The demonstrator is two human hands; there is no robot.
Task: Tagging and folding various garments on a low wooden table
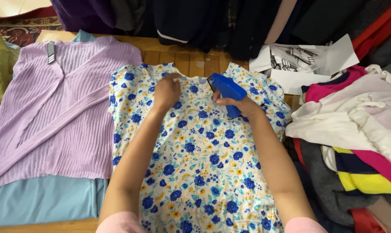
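Hands worked at frame centre: the left hand (166,90) pinched the floral top (195,164) at its neckline, while the right hand (241,105) gripped a blue tagging gun (227,89).

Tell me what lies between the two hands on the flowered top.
Only floral fabric of the flowered top near its neckline separates the left hand from the right hand, per the head view.

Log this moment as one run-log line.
left hand: pinching neckline of floral top | right hand: gripping blue tagging gun at collar | lilac ribbed cardigan beside | clothes pile right
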